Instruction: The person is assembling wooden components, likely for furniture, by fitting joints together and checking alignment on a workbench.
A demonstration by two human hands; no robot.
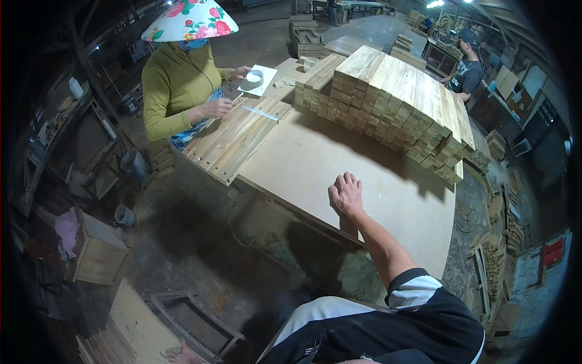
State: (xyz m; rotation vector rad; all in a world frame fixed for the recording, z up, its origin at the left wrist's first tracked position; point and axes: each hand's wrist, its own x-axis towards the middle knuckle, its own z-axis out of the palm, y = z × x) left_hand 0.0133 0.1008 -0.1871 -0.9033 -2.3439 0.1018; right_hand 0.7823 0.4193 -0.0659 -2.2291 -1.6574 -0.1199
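My right hand [347, 194] rests on a large pale tabletop panel [400, 188], fingers loosely bent and slightly apart, holding nothing. Low at the bottom edge of the head view, my left hand [183, 352] is at the edge of a pale wooden board [138, 318], its fingers seemingly over that edge; the picture cuts off part of this hand. Beside the board lies a dark rectangular frame [197, 321]. Beyond my right hand, a tall stack of wooden strips [388, 91] stands on the tabletop panel.
Across the table, a person in a floral conical hat [191, 21] holds a white card with a round container [254, 77] over a slatted wooden panel [239, 136]. Another person [468, 67] stands at the far right. A wooden cabinet [100, 246] and bucket [124, 215] stand at left.
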